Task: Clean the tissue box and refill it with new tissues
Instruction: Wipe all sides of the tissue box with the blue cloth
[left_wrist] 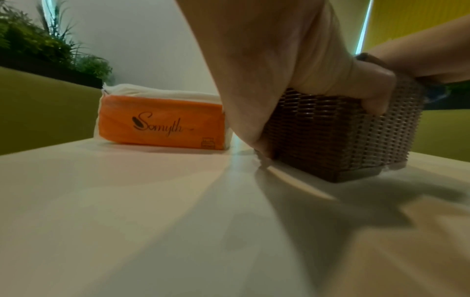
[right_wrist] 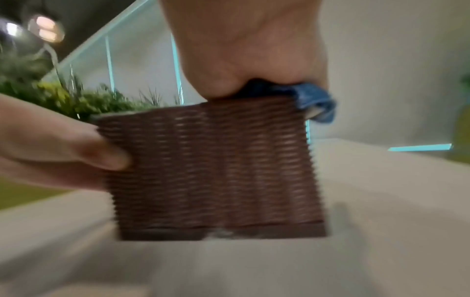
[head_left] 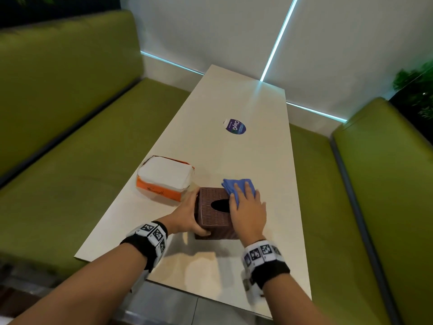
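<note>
Your left hand (head_left: 185, 213) has its grip wrapped around the left side of the tissue box (head_left: 212, 215), thumb curled onto the near face and the other fingers reaching round the far side, so the box sits wedged between thumb and fingers. From the left wrist view, that hand (left_wrist: 287, 66) comes down over the box (left_wrist: 338, 136), the thumb pressed against the woven wall near the top edge. Your right hand (head_left: 247, 211) lies flat on top of the box with the fingers stretched forward, pressing a blue cloth (head_left: 234, 186) against the lid; the grip here is not a closed one, the fingers are laid out over the cloth rather than bunched round it. The cloth covers the far right corner of the top and spills a little past the edge, while the dark oval slot in the lid shows just left of your right palm. In the right wrist view, which is blurred, the right hand (right_wrist: 251, 52) bears down on the cloth (right_wrist: 315, 102) over the box's (right_wrist: 216, 170) top rim. The box stands upright on the desk (head_left: 246, 102), near the edge closest to you. A tissue pack (head_left: 164, 181), orange and white, lies on the desk just beside the box, to its left and slightly farther away, close to the back of your left hand.
</note>
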`<state>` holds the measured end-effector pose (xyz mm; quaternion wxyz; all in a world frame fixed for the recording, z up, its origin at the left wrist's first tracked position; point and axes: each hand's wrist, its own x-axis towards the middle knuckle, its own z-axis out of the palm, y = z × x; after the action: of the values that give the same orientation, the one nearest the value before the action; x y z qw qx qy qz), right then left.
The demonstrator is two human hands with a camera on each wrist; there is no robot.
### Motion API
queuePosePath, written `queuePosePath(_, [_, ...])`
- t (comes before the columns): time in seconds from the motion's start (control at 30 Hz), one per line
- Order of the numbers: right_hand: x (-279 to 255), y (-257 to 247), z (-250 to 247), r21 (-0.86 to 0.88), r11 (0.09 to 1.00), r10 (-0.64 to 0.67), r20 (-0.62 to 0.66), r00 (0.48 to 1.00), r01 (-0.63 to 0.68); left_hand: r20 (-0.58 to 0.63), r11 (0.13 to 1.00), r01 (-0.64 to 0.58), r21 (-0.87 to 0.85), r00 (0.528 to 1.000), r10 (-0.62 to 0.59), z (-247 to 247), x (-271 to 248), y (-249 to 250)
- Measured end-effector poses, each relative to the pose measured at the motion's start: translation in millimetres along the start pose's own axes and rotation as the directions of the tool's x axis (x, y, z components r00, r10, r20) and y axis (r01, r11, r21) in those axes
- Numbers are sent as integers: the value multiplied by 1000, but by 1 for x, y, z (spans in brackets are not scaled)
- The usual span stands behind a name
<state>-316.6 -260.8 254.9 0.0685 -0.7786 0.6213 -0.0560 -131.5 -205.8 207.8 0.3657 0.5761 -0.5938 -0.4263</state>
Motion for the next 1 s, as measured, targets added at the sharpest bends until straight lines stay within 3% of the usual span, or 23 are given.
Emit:
queuePosePath(0.07, [-22, -24, 9, -32, 999, -31, -47, 998, 29, 18, 999, 45, -1, 999, -45, -1, 5, -5])
queuePosePath(0.13, [-41, -47, 14, 43, 976, -211, -47, 976, 213, 102, 993, 112, 23, 988, -113, -1, 6, -5])
queuePosePath(0.2, [-46, -50, 16, 77, 906, -415, -28, 910, 415, 225, 980, 187, 66, 954, -197, -4, 6, -5])
queuePosePath(0.27, [-29, -30, 9, 47, 879, -475, 17, 880, 474, 178, 976, 215, 23, 960, -216, -3, 3, -1])
queuePosePath(0.33, [-5, -1, 4, -3, 936, -351, 13, 936, 351, 40, 996, 91, -13, 995, -91, -1, 3, -1])
queuePosePath(0.4, [10, 17, -1, 104, 989, -104, -16, 994, 105, 20, 1000, 6, -30, 1000, -6, 1, 2, -1])
queuePosePath(0.43, [10, 17, 0, 128, 992, -17, -28, 999, 20, 28, 999, 7, -48, 1000, -5, 1, 1, 0])
queuePosePath(0.5, [0, -6, 7, 29, 999, 27, -35, 999, -26, 13, 999, 17, -47, 1000, -16, 1, 5, -4])
queuePosePath(0.63, [-39, -59, 21, 26, 958, -283, -62, 957, 285, 64, 989, 144, 37, 987, -146, 1, 2, -4])
queuePosePath(0.73, [-35, -35, 16, 25, 895, -445, -39, 895, 446, 102, 987, 157, -27, 983, -153, 1, 0, -6])
queuePosePath(0.8, [-21, 2, 10, 14, 920, -389, -81, 918, 391, 62, 995, 85, -53, 995, -81, 0, 2, -9])
queuePosePath(0.9, [-7, 35, -10, 283, 943, -154, -94, 983, 175, 59, 999, 28, -26, 998, -26, -3, 0, -4])
queuePosePath(0.97, [-3, 35, -31, 544, 839, 103, -123, 987, -20, 74, 1000, 12, -22, 997, -10, -3, 1, -2])
queuePosePath(1.0, [0, 33, -43, 716, 690, 241, -90, 966, -106, 75, 1000, 11, -21, 997, -10, -2, 1, -3])
